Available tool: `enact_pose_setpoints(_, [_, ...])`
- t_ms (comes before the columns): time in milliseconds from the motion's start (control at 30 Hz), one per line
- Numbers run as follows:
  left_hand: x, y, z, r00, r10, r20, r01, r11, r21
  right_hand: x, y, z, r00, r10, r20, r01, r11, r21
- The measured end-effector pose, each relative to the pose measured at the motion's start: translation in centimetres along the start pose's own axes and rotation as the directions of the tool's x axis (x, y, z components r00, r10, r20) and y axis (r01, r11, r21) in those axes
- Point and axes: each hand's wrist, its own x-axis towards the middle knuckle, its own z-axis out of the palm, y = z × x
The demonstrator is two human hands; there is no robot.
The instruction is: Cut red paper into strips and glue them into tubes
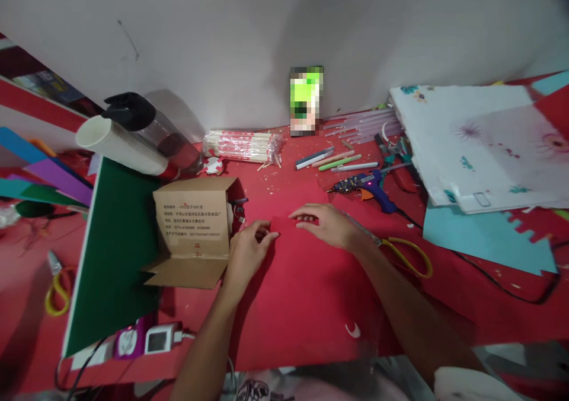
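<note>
L hand (249, 248) & R hand (323, 225) are curling partly open over red paper (306, 294), can't tell if either's gripping it, w/ scissors (386, 242) lying nr R forearm.

Cardboard box (191, 220): stood open on the red tabletop (184, 307), a printed panel showing.
Left hand (249, 250): was just right of the box, thumb and fingers curved at the red paper (302, 294); whether they gripped it was unclear.
Right hand (326, 226): was farther right of the box, fingers bent over the same paper, grip equally unclear.
Hot-glue gun (371, 183): lay well right of the box, a red light showing.
Yellow-handled scissors (384, 242): lay well right of the box, and a second pair (57, 277) left of it.
Green board (118, 241): stood just left of the box.
Chopstick pack (240, 146): lay behind the box, to its right.
Phone (306, 101): stood behind and right of the box.
</note>
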Motion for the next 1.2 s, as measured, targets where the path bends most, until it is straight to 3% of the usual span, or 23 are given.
enact_pose_setpoints(500, [-0.28, 0.37, -0.35, 0.999, -0.020, 0.041, 0.021, 1.000, -0.008, -0.23, -0.88, -0.23, 1.000, -0.007, 0.006, 0.008, 0.990, -0.138])
enact_pose_setpoints(1200, [-0.39, 0.32, -0.74, 0.991, -0.037, 0.128, 0.042, 0.999, -0.032, -0.07, 0.01, 0.29, 0.998, -0.058, -0.018, 0.056, 0.992, -0.116])
